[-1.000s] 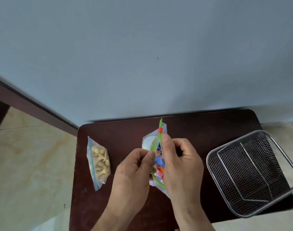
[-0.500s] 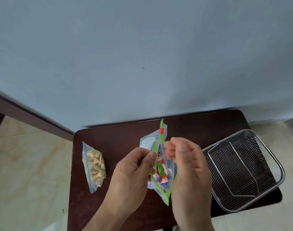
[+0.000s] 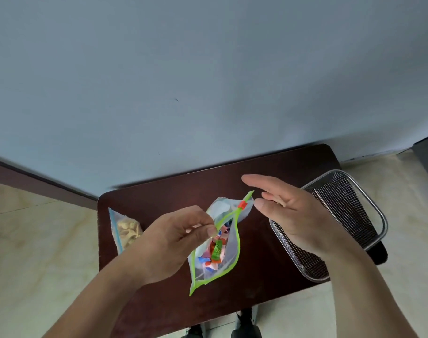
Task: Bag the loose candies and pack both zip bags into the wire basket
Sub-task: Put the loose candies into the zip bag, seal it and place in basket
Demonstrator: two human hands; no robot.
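A clear zip bag with a green rim and a red slider (image 3: 228,252) hangs open above the dark table (image 3: 257,276), with several colourful wrapped candies inside. My left hand (image 3: 174,242) pinches its left rim between thumb and fingers. My right hand (image 3: 288,213) hovers to the right of the bag mouth, fingers spread, holding nothing. A second zip bag with a blue seal (image 3: 125,230), filled with pale candies, lies at the table's left edge, partly hidden by my left hand. The wire basket (image 3: 352,206) stands at the right, partly behind my right hand.
A pale blue wall rises right behind the table. Tiled floor surrounds the table, and the wire basket overhangs its right edge. My shoes show below the table's front edge.
My right hand has let go of the green-rimmed bag and moved right and up, opening its fingers. The bag mouth now gapes wider, held by the left hand alone.
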